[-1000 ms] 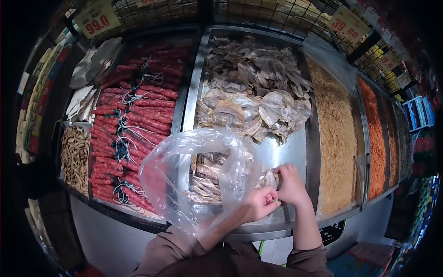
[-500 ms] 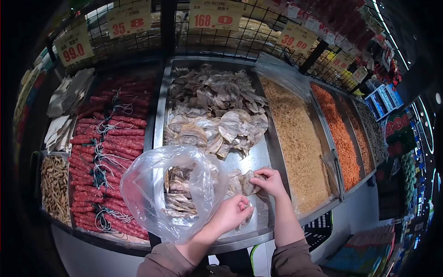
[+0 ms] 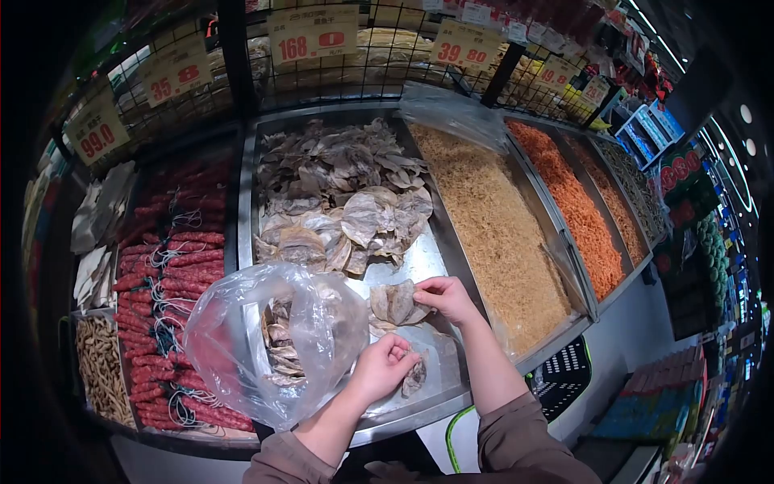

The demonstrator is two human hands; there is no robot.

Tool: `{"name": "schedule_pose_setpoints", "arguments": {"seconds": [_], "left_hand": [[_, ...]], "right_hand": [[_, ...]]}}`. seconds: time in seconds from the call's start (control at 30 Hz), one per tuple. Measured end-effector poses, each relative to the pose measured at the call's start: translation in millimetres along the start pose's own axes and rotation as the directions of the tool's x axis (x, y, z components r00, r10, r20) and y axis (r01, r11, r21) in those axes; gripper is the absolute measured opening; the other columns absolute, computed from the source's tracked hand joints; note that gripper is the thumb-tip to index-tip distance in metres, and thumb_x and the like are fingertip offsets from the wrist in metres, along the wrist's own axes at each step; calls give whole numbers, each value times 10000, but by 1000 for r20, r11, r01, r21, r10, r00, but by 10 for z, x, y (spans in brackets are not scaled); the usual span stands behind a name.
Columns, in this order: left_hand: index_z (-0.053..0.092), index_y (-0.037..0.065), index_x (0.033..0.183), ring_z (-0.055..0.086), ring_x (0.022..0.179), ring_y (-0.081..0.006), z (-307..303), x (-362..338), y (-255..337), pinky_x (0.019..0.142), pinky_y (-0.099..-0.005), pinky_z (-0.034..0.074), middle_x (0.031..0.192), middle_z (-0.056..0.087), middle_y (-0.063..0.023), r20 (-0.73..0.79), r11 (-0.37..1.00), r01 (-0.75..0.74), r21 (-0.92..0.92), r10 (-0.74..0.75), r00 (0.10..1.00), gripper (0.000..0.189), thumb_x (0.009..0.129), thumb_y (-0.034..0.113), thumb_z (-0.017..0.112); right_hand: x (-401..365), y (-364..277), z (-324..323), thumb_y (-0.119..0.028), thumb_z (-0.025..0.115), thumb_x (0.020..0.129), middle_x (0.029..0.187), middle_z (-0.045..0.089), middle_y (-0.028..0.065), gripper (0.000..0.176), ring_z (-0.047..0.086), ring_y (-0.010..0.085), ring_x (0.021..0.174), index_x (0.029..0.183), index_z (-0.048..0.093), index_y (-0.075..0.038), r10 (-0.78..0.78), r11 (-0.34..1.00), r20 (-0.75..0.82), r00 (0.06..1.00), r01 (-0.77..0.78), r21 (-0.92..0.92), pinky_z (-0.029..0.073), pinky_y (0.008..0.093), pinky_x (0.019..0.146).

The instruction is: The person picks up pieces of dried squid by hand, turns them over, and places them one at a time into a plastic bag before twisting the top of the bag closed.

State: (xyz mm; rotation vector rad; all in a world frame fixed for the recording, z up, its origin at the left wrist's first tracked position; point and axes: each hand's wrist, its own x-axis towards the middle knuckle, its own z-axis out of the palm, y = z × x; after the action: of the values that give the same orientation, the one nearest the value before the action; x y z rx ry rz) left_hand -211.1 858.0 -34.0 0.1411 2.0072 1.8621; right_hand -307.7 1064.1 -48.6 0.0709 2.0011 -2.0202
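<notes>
My right hand (image 3: 448, 298) pinches the edge of a flat, brownish dried squid (image 3: 393, 304) above the metal tray (image 3: 447, 262). Lower and to its left, my left hand (image 3: 382, 369) is closed, thumb against fingers, with a small dried squid piece (image 3: 414, 379) at its fingertips. An open clear plastic bag (image 3: 218, 339) stands beside my left forearm, its mouth wide and rumpled. Inside it lie several dried squid (image 3: 282, 355). A large heap of dried squid (image 3: 347, 173) fills the back of the tray.
Red sausages (image 3: 189, 298) tied with white string lie left of the tray. Tan dried shrimp (image 3: 500, 234) and orange dried shrimp (image 3: 568, 210) fill bins to the right. A wire rack with price signs (image 3: 313, 36) rises behind. A black basket (image 3: 564, 371) with a green rim sits below the counter.
The view has shifted, so the counter sits further left. My right hand has raised the dried squid slightly and spread it into fuller view; my hands are further apart.
</notes>
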Motion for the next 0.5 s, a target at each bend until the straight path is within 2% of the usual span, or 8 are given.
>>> {"name": "schedule_pose_setpoints", "arguments": {"seconds": [0.13,0.17,0.2,0.27,0.37,0.47,0.5], "left_hand": [[580,4,945,487,619,-57,2,-4,-1,584,-233,447,714,562,6,-1,1000,0,-22,0,1000,272,837,186,750],[577,3,944,481,618,-56,-1,-12,13,584,-232,445,713,555,7,1,1000,9,-28,-9,1000,274,836,185,750],[577,3,944,481,618,-56,0,-7,35,584,-232,445,713,555,7,2,999,40,-24,-40,999,274,836,185,750],[561,10,970,484,659,-9,8,-24,61,609,-180,433,771,554,44,24,999,18,-34,-17,1000,184,884,96,699],[557,11,977,461,666,-3,21,-43,88,600,-179,421,772,517,58,56,988,25,-150,-17,998,188,889,101,696],[558,14,979,451,666,-6,13,-42,148,599,-179,418,768,511,59,72,983,107,-149,-97,993,201,887,121,701],[557,16,983,443,660,-9,18,-39,144,595,-182,418,765,510,59,63,989,89,-114,-82,995,217,885,139,707]], "right_hand": [[15,-26,-7,-65,767,813,851,700,23,176,629,74,758,967,715,1,49,999,15,999,-48,-15,503,218,677],[25,-23,-19,-60,767,812,852,698,20,169,624,70,756,962,715,-2,18,1000,-3,1000,-18,8,499,216,674],[19,5,-31,-54,766,810,852,696,17,162,619,66,754,957,715,-5,-2,999,-23,1000,3,35,495,213,670],[12,-7,-54,-60,760,815,840,692,13,153,610,62,743,952,709,-11,1,993,-79,997,8,122,486,212,672],[33,60,-96,-66,752,822,832,685,18,153,610,69,737,953,694,-11,-34,970,-138,990,66,233,484,215,692],[39,42,-79,-48,732,836,868,688,34,154,625,81,772,974,680,-6,-58,936,-155,986,108,335,499,226,731],[41,20,-71,-38,723,841,886,689,39,157,631,88,793,987,675,-5,-61,932,-140,988,107,346,505,234,749]]}}
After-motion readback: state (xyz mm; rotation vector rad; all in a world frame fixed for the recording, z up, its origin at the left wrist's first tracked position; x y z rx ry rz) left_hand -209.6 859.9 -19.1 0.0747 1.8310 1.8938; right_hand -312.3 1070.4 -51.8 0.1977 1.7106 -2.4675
